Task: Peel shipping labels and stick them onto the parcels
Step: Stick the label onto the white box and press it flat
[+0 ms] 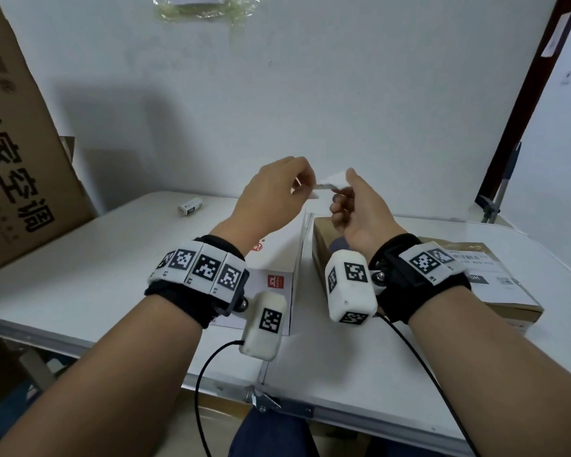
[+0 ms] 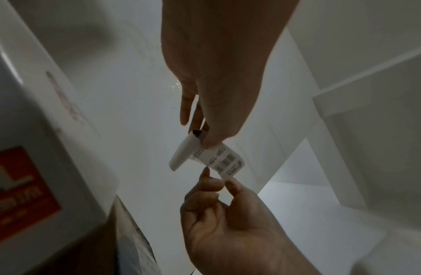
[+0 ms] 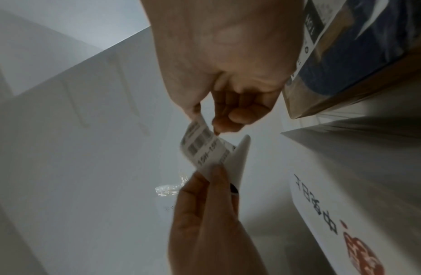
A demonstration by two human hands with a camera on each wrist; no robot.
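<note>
Both hands are raised above the white table (image 1: pixel 112 258), between two parcels. My left hand (image 1: pixel 302 186) pinches the white backing strip (image 2: pixel 183 156), which curls away below its fingers. My right hand (image 1: pixel 338 192) pinches the free end of a barcode shipping label (image 2: pixel 225 161), partly peeled off that strip. In the right wrist view the label (image 3: pixel 199 147) stretches from the right hand (image 3: pixel 204 122) to the left hand (image 3: pixel 216 173). A white parcel with a red logo (image 1: pixel 271 275) lies under the left wrist. A brown parcel (image 1: pixel 320 239) sits under the right hand.
A flat brown parcel bearing a label (image 1: pixel 495 285) lies at the right. A small label roll (image 1: pixel 190 206) rests at the back left of the table. A large cardboard carton (image 1: pixel 14 159) leans on the left. A pole with a clamp (image 1: pixel 495 206) stands at the right rear.
</note>
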